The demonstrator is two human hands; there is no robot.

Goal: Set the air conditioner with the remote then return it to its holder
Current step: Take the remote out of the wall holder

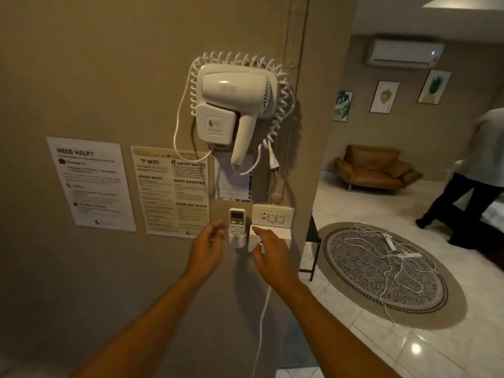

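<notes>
Remote point(236, 221) upright in wall holder point(237, 240), lower centre of frame, long axis vertical; left hand point(205, 248) and right hand point(268, 248) flank it, both released, empty; left fingertips nearer, remote just right of them

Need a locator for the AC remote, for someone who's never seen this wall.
Find the white wall-mounted hair dryer with its coiled cord. Directly below it, left of the white switch plate, the small white remote stands upright in a wall holder. Unlike its neighbours, it has a grey display and one yellow button.
</notes>
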